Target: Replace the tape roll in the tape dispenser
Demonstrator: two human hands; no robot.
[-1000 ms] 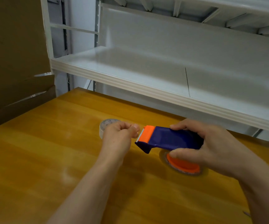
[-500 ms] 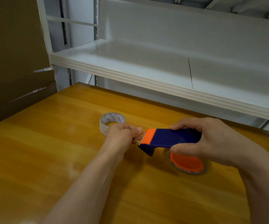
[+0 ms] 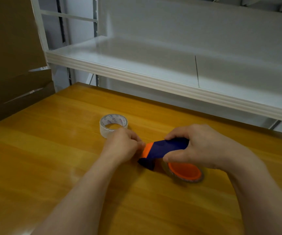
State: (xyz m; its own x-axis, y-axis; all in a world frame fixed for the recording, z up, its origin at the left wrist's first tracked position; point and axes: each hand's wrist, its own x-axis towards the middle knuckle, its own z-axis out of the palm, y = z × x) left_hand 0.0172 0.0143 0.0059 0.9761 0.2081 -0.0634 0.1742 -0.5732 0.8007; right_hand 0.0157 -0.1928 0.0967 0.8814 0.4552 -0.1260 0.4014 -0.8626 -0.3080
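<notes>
A blue tape dispenser with an orange front end sits low over the wooden table. My right hand grips its blue body from above. An orange hub with a thin, nearly spent tape roll around it shows below that hand. My left hand is closed, its fingertips pinched at the orange front end; whether it holds a tape end I cannot tell. A full clear tape roll lies flat on the table just behind my left hand.
A white metal shelf juts out over the back of the table at head height. Brown cardboard stands along the left side.
The dispenser has come down and toward me, nearer the table. My left hand stays pinched at its front end. The view has tilted down, and the clear roll now shows fully.
</notes>
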